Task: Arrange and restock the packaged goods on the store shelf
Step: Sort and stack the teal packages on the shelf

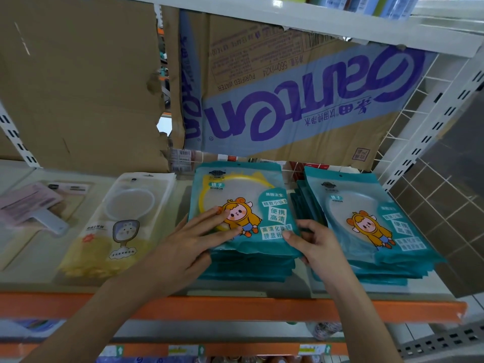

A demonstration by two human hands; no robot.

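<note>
Hands apart, centre frame: my left hand (pixel 199 239) lies flat on the teal mirror packs (pixel 251 195), my right hand (pixel 317 244) pinches their right edge. Slippery stack may slide off the shelf (pixel 235 307).

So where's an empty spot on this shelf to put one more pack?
The barest patch seems front left, below the pink pack and left of the yellow mirror packs, by the orange edge. A thin gap lies between those and the middle teal stack. Between it and the right teal stack it's crowded: the right hand sits there.
</note>
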